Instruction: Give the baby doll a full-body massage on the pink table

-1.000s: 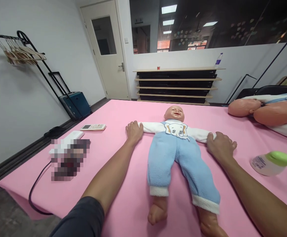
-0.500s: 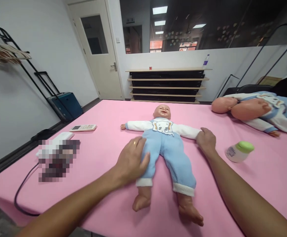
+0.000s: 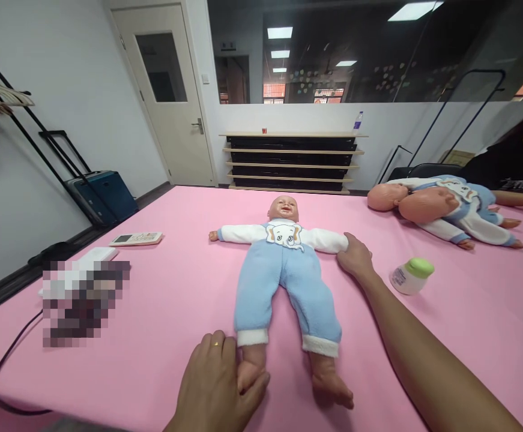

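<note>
A baby doll (image 3: 283, 270) lies face up on the pink-covered table (image 3: 153, 300), arms spread and feet toward me. It wears a white top with an elephant face and light blue trousers with white cuffs. My left hand (image 3: 216, 378), with a ring on one finger, is closed around the doll's bare foot on the left side, thumb over the foot. At the end of the doll's outstretched right-side sleeve, my right hand (image 3: 355, 255) grips the doll's hand, which is hidden under my fingers. A white bottle with a green cap (image 3: 412, 276) stands right of my right forearm.
Two more dolls (image 3: 427, 201) lie at the far right, near a person in black (image 3: 508, 156). On the left are a remote control (image 3: 136, 239), a white box-like device (image 3: 99, 257) and a black cable (image 3: 6, 354). A blue suitcase (image 3: 103, 197) stands beyond.
My left hand has moved from the doll's trouser leg down to its foot and closed there. My right hand stays at the doll's hand. The view has shifted slightly right.
</note>
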{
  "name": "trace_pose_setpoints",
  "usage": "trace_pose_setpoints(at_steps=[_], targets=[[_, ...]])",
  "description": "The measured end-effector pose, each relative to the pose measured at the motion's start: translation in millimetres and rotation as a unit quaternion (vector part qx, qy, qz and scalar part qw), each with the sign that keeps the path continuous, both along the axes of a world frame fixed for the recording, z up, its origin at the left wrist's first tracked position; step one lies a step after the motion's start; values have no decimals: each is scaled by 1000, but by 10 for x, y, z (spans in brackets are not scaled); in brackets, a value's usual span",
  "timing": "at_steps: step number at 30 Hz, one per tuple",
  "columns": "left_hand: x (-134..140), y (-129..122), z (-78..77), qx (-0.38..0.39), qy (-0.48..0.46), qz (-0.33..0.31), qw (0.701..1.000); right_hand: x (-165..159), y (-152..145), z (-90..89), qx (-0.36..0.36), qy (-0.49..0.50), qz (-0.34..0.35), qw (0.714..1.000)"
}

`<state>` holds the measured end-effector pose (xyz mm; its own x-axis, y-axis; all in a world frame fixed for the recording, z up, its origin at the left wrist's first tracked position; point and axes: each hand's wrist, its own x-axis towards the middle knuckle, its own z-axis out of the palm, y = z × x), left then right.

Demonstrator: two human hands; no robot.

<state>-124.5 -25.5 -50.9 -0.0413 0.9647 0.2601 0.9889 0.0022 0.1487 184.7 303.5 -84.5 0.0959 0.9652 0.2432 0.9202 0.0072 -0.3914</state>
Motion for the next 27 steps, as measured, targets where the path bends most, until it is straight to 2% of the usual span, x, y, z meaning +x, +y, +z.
trace_pose_setpoints(at_steps=[4, 7, 11, 14, 17, 20, 24, 26, 27], targets=[[123, -1, -92, 44, -9, -16, 999, 22, 6, -34, 14, -25, -13, 999], [131, 7, -95, 43, -33, -9, 999, 38, 1, -62, 37, -20, -12, 999], [-56, -22, 26, 26, -50, 4, 998, 50, 16, -100, 49, -8, -24, 998], [-246, -62, 62, 61, -43, 21, 997, 57, 51, -135, 49, -6, -50, 998], [-362, -83, 4, 67, -36, 36, 996, 75, 78, -169, 48, -1, -82, 995], [-395, -68, -93, 66, -22, 18, 997, 103, 84, -196, 64, 23, -102, 992], [-403, -42, -185, 102, -1, 6, 995, 132, 117, -229, 114, 133, -97, 980], [-422, -43, -201, 104, -8, -1, 995, 124, 164, -239, 129, 245, -100, 956], [-437, -46, -202, 99, -16, -5, 995, 111, 192, -239, 131, 316, -107, 933]])
